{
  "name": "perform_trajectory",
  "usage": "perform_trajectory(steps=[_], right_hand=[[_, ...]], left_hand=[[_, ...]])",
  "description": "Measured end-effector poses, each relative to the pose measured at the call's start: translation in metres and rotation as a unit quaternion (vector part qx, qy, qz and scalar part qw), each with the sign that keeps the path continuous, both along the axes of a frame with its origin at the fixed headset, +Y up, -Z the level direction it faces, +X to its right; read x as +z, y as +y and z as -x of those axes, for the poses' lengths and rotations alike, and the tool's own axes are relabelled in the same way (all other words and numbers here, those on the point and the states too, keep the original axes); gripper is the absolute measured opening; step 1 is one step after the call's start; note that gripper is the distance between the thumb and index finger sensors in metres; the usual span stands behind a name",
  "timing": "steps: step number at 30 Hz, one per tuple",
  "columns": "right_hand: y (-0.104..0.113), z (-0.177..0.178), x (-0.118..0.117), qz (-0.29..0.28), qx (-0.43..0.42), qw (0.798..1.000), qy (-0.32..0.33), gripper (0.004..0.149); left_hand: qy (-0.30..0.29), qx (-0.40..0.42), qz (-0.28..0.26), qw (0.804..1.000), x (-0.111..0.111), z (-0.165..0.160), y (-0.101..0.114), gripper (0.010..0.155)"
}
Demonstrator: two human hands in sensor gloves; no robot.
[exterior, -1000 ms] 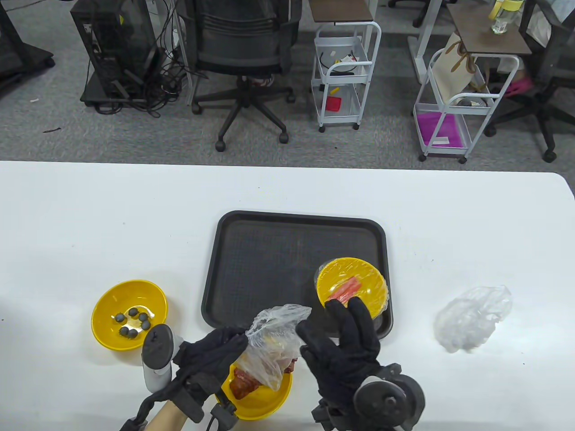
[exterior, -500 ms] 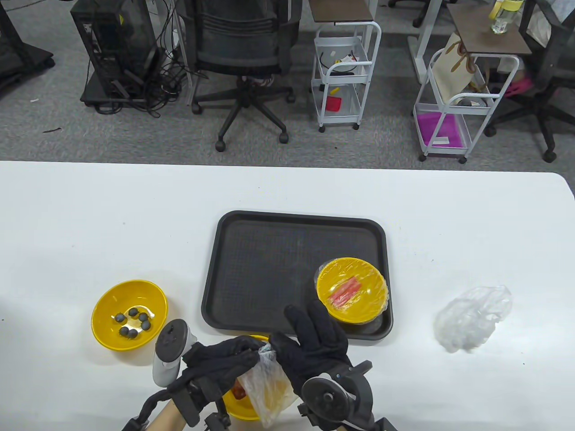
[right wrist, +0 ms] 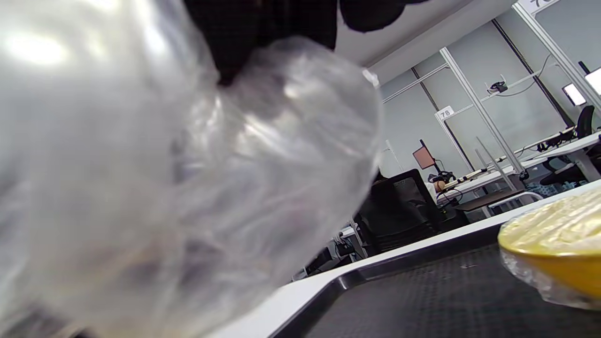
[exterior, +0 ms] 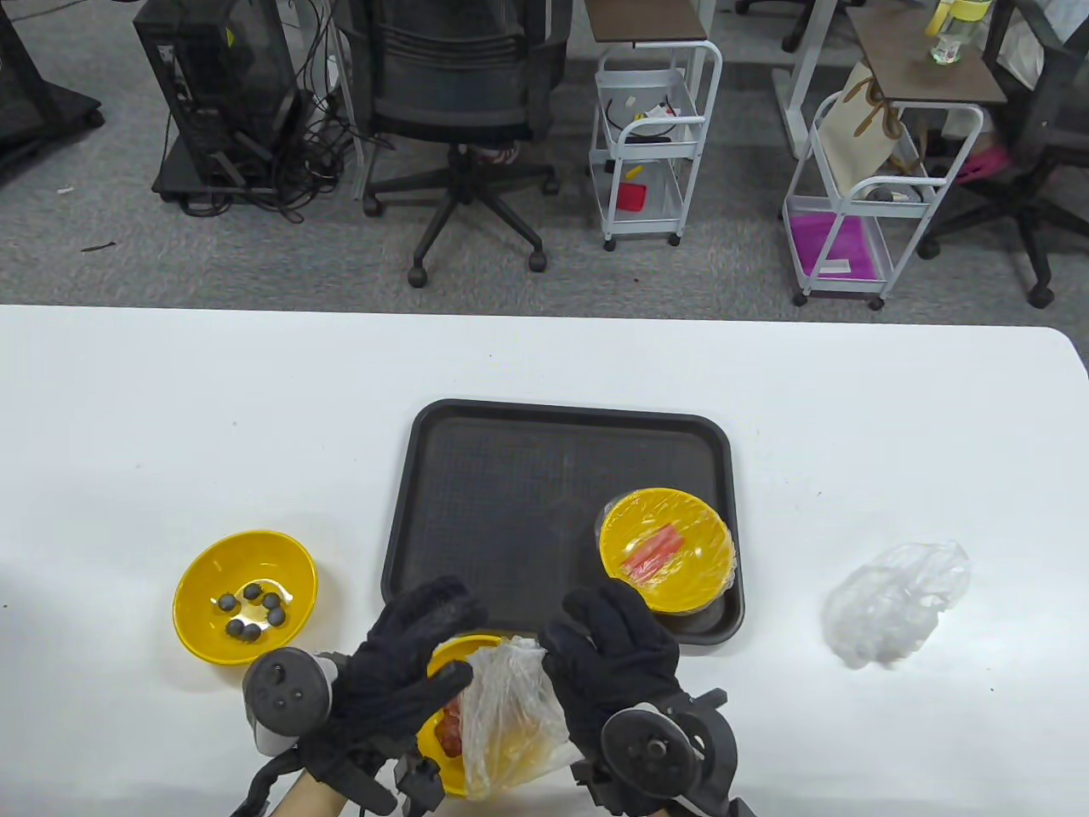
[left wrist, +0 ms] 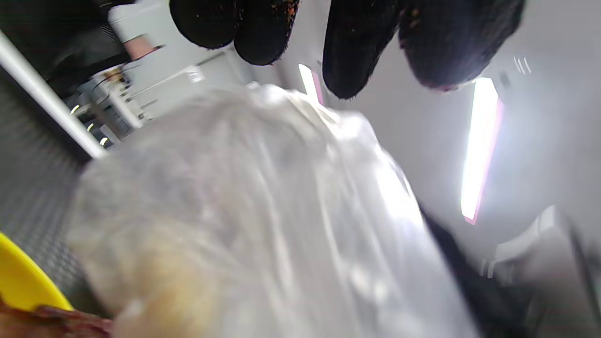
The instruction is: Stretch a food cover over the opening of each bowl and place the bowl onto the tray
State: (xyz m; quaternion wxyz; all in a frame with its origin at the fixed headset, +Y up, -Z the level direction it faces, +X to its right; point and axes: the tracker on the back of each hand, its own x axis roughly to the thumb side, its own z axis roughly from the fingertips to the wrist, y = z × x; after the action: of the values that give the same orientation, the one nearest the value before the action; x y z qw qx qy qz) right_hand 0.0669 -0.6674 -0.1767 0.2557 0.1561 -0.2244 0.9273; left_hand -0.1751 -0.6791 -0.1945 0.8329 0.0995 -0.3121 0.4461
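Note:
A yellow bowl (exterior: 444, 739) with red food stands at the table's front edge, below the black tray (exterior: 502, 494). A clear food cover (exterior: 510, 715) lies crumpled over its right half. My left hand (exterior: 421, 651) hovers over the bowl's left side with fingers spread, its thumb against the cover's left edge. My right hand (exterior: 608, 651) holds the cover's right edge. The cover (left wrist: 263, 211) fills the left wrist view below my fingertips (left wrist: 357, 51), and the cover (right wrist: 164, 188) hangs across the right wrist view. A covered yellow bowl (exterior: 666, 549) sits in the tray's front right corner.
An uncovered yellow bowl (exterior: 245, 596) with several dark balls stands left of the tray. Spare clear covers (exterior: 893, 604) lie bunched on the table to the right. The covered bowl (right wrist: 558, 239) shows on the tray (right wrist: 422, 291) in the right wrist view.
Both hands came together on the raised cover, then brought it down onto the bowl. Now they have moved apart, the left hand's fingers spreading, and the cover is drawn wider.

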Motion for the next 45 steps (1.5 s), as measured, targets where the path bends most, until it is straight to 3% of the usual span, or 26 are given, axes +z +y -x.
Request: perform_trajectory(steps=[3,7,9,11,15,18,21,23,24,27,32,36,41,45], right_hand=[[0.000,0.009,0.006,-0.013,0.023,1.000,0.006,0.037],[0.002,0.013,0.012,-0.028,0.029,0.999,0.016,0.037],[0.005,0.010,0.012,-0.027,0.011,1.000,0.010,0.037],[0.006,0.005,0.009,-0.011,-0.021,0.999,0.021,0.037],[-0.001,-0.007,-0.004,0.078,-0.115,0.988,0.070,0.038],[-0.007,-0.016,-0.013,0.146,-0.220,0.958,0.115,0.038],[-0.012,-0.018,-0.021,0.220,-0.251,0.925,0.182,0.039],[-0.017,-0.017,-0.026,0.263,-0.281,0.887,0.253,0.039],[-0.021,-0.015,-0.029,0.281,-0.325,0.850,0.305,0.040],[-0.030,-0.011,-0.030,0.307,-0.448,0.770,0.336,0.040],[-0.039,-0.008,-0.035,0.319,-0.475,0.727,0.380,0.040],[-0.043,-0.002,-0.034,0.357,-0.469,0.702,0.401,0.040],[-0.049,0.004,-0.036,0.412,-0.441,0.678,0.419,0.041],[-0.053,0.005,-0.038,0.431,-0.430,0.680,0.408,0.041]], left_hand=[[0.031,-0.091,-0.044,0.994,0.009,-0.021,0.001,0.058],[0.062,-0.108,-0.045,0.991,0.007,-0.024,-0.003,0.042],[0.055,-0.110,-0.033,0.992,0.004,-0.020,-0.005,0.041],[0.055,-0.096,-0.016,0.994,0.001,-0.014,-0.007,0.041],[0.017,0.008,0.055,0.998,-0.007,-0.007,-0.013,0.041],[-0.045,0.127,0.142,0.981,-0.014,-0.002,-0.021,0.041],[-0.089,0.203,0.193,0.956,-0.019,0.001,-0.026,0.041],[-0.083,0.186,0.194,0.960,-0.019,0.001,-0.026,0.042],[-0.069,0.159,0.171,0.970,-0.019,0.000,-0.025,0.042],[-0.060,0.099,0.143,0.983,-0.015,-0.005,-0.021,0.042],[-0.043,0.092,0.131,0.986,-0.009,-0.014,-0.022,0.043],[-0.024,0.156,0.120,0.980,-0.009,-0.008,-0.022,0.042],[-0.115,0.332,0.192,0.916,-0.017,0.000,-0.031,0.042],[-0.219,0.410,0.263,0.846,-0.020,-0.005,-0.036,0.041]])
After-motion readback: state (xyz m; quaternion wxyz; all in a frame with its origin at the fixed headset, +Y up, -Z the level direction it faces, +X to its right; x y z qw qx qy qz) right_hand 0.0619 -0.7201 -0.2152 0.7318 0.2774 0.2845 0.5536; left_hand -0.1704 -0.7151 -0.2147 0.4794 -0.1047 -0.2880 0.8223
